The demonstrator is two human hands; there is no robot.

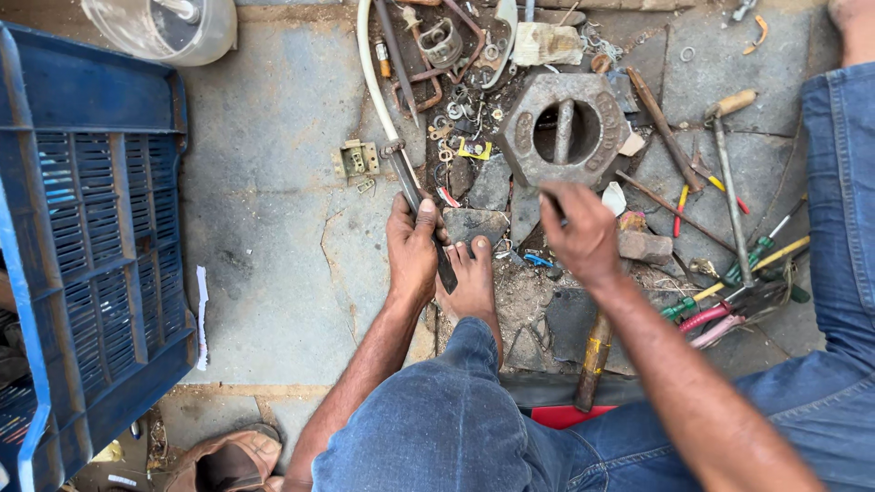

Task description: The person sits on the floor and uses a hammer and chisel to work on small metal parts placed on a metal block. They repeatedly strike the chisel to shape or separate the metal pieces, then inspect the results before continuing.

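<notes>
My left hand (412,248) grips a dark metal rod (421,214) that joins a white hose (372,82) and lies on the stone floor; its lower end is pinned under my bare foot (470,278). My right hand (581,232) is closed around a small dark tool whose tip shows at the knuckles, just below a heavy hexagonal iron weight (565,128). A hammer (594,351) with a worn wooden handle lies under my right forearm, its head (643,246) beside the hand.
A blue plastic crate (87,228) stands at the left. Washers, nuts and scrap parts (456,118) litter the floor around the weight. Screwdrivers and pliers (729,282) lie at the right by my jeans-clad leg. A clear plastic jar (164,27) sits top left, a sandal (228,460) bottom left.
</notes>
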